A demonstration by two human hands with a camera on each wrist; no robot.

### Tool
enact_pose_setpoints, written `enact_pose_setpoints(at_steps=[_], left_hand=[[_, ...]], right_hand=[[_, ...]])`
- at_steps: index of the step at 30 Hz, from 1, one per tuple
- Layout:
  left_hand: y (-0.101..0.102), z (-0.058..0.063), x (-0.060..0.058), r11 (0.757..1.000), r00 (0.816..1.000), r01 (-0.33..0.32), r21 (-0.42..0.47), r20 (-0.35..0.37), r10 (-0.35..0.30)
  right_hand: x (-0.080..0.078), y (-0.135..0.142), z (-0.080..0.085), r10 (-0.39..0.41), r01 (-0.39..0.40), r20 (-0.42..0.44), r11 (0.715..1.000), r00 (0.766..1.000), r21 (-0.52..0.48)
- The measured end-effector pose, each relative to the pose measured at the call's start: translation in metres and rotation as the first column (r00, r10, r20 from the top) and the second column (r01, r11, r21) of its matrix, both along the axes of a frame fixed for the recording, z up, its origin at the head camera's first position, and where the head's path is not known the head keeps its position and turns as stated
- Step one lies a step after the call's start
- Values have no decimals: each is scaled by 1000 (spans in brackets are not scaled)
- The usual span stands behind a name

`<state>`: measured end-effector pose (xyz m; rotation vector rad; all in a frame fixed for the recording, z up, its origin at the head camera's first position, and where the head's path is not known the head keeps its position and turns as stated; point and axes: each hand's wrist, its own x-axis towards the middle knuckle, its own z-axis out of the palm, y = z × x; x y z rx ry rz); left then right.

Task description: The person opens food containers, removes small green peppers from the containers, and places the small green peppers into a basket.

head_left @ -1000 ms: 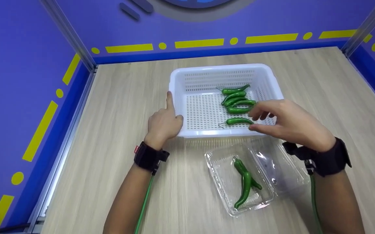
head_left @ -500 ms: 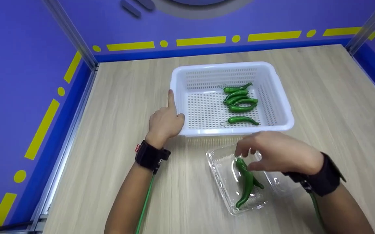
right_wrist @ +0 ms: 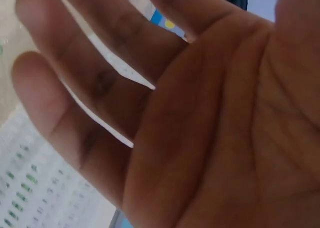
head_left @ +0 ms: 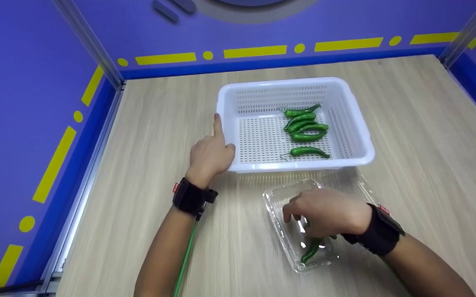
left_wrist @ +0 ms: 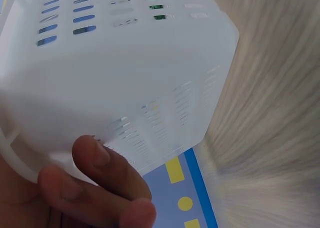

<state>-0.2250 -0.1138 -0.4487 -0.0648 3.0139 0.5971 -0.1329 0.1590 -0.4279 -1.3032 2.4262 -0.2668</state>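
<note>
A white perforated basket [head_left: 291,167] stands mid-table, with several green chili peppers [head_left: 310,152] lying in its right half. My left hand [head_left: 213,154] grips its left rim, index finger stretched along the edge; in the left wrist view, bent fingers [left_wrist: 112,175] lie against the outer wall. Below the basket sits a clear plastic clamshell box [head_left: 282,237]. My right hand [head_left: 328,210] hovers over it with loosely bent fingers, partly hiding the green chili peppers [head_left: 312,250] inside. In the right wrist view, that hand [right_wrist: 175,123] shows its palm and spread fingers, holding nothing.
The clamshell's clear lid [head_left: 363,187] lies folded out to the right, partly behind the right hand. Blue panels [head_left: 254,37] with yellow marks border the wooden table [head_left: 163,123] at the back and sides. A green cable [head_left: 186,258] runs along the left forearm.
My right hand has moved from above the basket's front right corner down and left to the clamshell box. The left hand stays on the basket rim.
</note>
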Motion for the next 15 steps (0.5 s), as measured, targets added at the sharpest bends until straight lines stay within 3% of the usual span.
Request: enact_pose_setpoints(at_steps=[11, 15], left_hand=[[-1, 1, -1, 1000, 1000, 20, 0, -15, -20], [-1, -1, 0, 1000, 1000, 9, 9, -5, -9]], right_hand=[[11, 4, -15, 78, -78, -52, 997, 996, -6], [11, 2, -17, 70, -69, -47, 997, 996, 21]])
